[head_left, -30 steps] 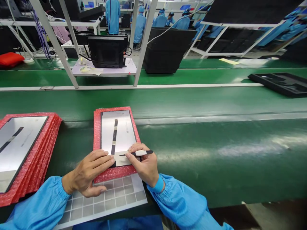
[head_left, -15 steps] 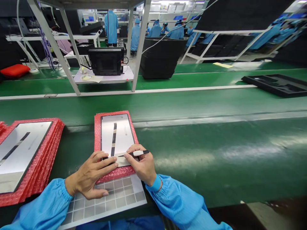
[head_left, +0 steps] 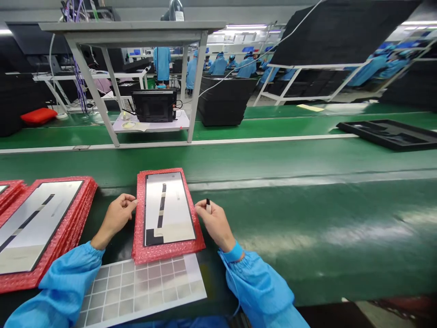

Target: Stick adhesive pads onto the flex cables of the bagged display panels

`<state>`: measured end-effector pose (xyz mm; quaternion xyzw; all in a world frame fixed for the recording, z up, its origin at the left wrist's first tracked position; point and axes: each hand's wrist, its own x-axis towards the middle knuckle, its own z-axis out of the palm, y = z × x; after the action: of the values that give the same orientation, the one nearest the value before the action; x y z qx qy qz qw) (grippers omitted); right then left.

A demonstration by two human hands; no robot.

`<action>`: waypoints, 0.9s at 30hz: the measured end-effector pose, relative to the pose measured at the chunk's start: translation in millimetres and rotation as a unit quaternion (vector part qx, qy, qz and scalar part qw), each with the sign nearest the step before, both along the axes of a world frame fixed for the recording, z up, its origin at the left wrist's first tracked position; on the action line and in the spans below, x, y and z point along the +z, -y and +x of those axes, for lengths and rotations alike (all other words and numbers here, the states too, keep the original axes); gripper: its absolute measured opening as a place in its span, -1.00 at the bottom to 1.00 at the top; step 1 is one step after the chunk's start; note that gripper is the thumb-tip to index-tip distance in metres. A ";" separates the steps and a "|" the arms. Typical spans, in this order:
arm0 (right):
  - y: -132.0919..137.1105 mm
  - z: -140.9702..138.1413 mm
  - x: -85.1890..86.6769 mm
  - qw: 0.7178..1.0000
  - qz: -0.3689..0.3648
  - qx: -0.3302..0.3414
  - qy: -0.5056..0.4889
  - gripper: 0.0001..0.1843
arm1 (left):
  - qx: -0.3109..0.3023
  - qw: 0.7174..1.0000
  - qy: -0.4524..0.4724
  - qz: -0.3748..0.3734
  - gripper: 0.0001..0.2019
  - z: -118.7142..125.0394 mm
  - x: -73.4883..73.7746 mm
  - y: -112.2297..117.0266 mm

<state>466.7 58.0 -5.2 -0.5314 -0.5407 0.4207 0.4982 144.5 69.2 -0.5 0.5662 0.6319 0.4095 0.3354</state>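
Observation:
A flat display panel with a silvery back lies on red bubble wrap in front of me. Down its middle runs a black strip, and a pale patch with a black corner piece is at its lower end. My left hand has its fingertips closed on the left edge of the bubble wrap. At the right edge, my right hand pinches near the wrap's rim while holding a slim black-and-white pen-like tool. Its tip is hidden by the fingers.
Left of me is a stack of red bubble wrap with another panel on top. A gridded sheet lies partly under the near wrap. Beyond are a metal stand, a black tray and people in blue.
Both hands have left the panel's lower end and moved apart to the wrap's two sides. The right hand has kept the tool. The camera view has tilted up.

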 end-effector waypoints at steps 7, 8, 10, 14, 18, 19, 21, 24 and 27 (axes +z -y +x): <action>0.6 -1.7 -8.6 0.997 -0.018 0.038 0.058 -0.63 | 0.014 0.993 0.099 -0.059 -0.49 8.4 -8.3 -2.1; 0.8 -1.7 -9.7 0.998 -0.019 0.042 0.051 -0.61 | 0.017 0.992 0.107 -0.061 -0.48 9.7 -7.8 -1.9; 0.8 -1.7 -11.8 0.998 -0.021 0.050 0.041 -0.60 | 0.022 0.991 0.120 -0.061 -0.47 11.9 -7.2 -2.1; -0.5 -1.8 -16.6 0.998 -0.020 0.046 0.035 -0.55 | 0.029 0.989 0.135 -0.056 -0.47 14.1 -9.7 -3.4; -2.0 -1.9 -19.6 0.998 -0.022 0.050 0.038 -0.52 | 0.029 0.988 0.141 -0.050 -0.47 13.9 -15.0 -4.6; -2.2 -1.9 -19.5 0.998 -0.024 0.053 0.039 -0.52 | 0.029 0.988 0.141 -0.049 -0.47 13.8 -16.4 -5.0; -2.4 -2.2 -18.5 0.997 -0.027 0.058 0.041 -0.54 | 0.026 0.989 0.137 -0.045 -0.48 13.8 -19.2 -5.7; -2.1 -3.1 -16.0 0.997 -0.026 0.060 0.044 -0.56 | 0.024 0.991 0.126 -0.037 -0.49 13.8 -22.3 -6.3; -2.0 -4.2 -14.6 0.997 -0.019 0.060 0.043 -0.59 | 0.025 0.995 0.097 -0.022 -0.52 13.8 -21.6 -5.1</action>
<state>462.5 60.0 -19.8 -0.5252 -0.5843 0.4365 0.4384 158.3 74.3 -22.0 0.5002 0.6191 0.4567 0.3974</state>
